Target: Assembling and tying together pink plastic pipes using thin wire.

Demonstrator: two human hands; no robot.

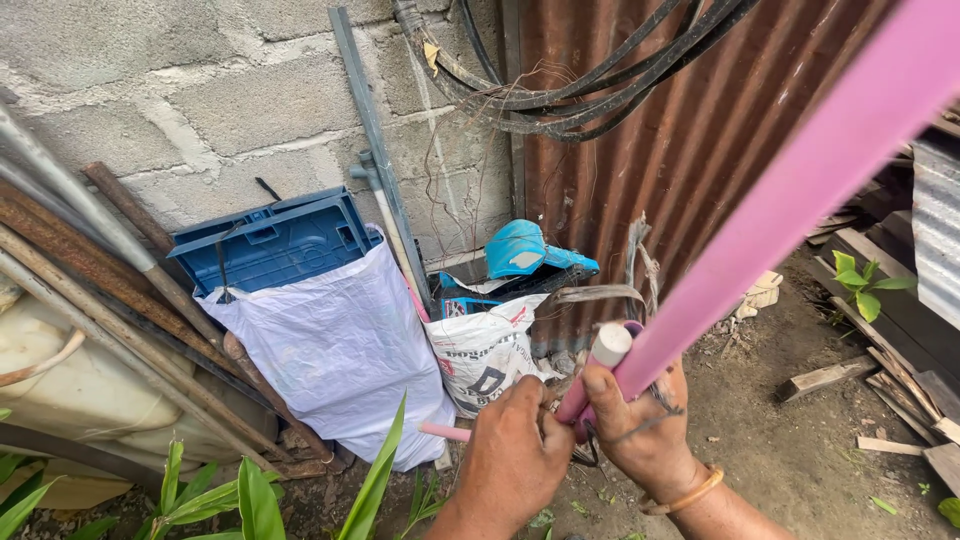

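The right hand [645,425] has its fingers wrapped tight around the lower end of a long pink plastic pole [790,195], which slants up and away past the top right corner; the grip low down lets the pole pivot from its base. A short white tube end [609,345] pokes up just above the right thumb. The left hand [512,455] sits just beside it, fingers curled shut, seemingly pinching a thin pink rod [445,431] that sticks out to their left. Beyond the fingers, a white woven sack [335,345] leans against a blue plastic crate [275,240] at the grey block wall [230,90].
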